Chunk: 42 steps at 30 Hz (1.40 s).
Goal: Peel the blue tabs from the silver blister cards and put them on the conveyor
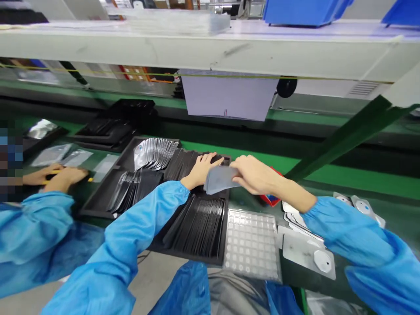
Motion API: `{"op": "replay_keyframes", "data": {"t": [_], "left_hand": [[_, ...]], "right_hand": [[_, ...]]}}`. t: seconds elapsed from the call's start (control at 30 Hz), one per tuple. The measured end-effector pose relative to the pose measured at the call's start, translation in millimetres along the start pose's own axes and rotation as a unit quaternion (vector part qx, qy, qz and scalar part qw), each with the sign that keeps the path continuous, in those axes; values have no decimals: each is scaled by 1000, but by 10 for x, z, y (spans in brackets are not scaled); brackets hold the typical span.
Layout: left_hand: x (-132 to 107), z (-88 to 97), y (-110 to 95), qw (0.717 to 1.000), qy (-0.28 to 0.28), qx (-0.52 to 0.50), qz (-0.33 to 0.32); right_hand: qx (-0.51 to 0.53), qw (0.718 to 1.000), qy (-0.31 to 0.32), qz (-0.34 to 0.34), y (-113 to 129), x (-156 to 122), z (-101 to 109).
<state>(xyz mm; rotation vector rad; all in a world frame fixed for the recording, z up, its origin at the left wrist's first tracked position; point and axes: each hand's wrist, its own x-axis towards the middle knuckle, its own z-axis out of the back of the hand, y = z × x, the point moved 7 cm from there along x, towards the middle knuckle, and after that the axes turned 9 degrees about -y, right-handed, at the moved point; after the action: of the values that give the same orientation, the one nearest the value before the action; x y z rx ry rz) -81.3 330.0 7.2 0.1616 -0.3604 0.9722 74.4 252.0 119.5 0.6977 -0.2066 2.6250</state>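
My right hand [257, 175] is closed on a small stack of thin grey, rounded-corner sheets [220, 179], pinched at their right end. These sheets hang over the right side of a black tray [210, 261]. To their left, my left hand [201, 169] lies with fingers stretched out over the tray's upper part, touching the thin black panels there. More black panels [200, 223] stand in tight rows in the tray. A fanned row of silvery panels [157, 152] fills its upper left. What lies beneath my left palm is hidden.
A clear tray of small round pieces [252, 245] adjoins the black tray. Flat silvery plates [308, 253] lie on the right, and a red box [271, 200] is partly behind my right arm. A co-worker's hands [62, 176] are at left. A white shelf [197, 50] spans overhead.
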Motion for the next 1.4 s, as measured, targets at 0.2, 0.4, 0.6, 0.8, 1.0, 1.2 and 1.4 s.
{"op": "replay_keyframes", "data": {"t": [0.2, 0.4, 0.6, 0.8, 1.0, 1.2, 1.4], "left_hand": [[-8, 58, 28, 998, 20, -36, -37], [-55, 68, 44, 996, 36, -70, -52], [-107, 42, 45, 995, 19, -83, -60], [-164, 59, 24, 995, 2, -69, -72], [-184, 26, 65, 995, 7, -75, -70], [-209, 6, 132, 993, 23, -110, -32], [-492, 47, -121, 993, -9, -111, -26]], "right_hand": [[-98, 942, 51, 318, 101, -29, -858], [-89, 929, 49, 357, -255, -19, -1017], [-52, 914, 71, 396, -288, -95, -1172], [-55, 930, 85, 354, -154, -167, -1426], [-56, 946, 77, 310, -219, -113, -1385], [-38, 964, 58, 256, -264, -10, -1349], [-38, 998, 1, 57, -219, -52, -1405]]}}
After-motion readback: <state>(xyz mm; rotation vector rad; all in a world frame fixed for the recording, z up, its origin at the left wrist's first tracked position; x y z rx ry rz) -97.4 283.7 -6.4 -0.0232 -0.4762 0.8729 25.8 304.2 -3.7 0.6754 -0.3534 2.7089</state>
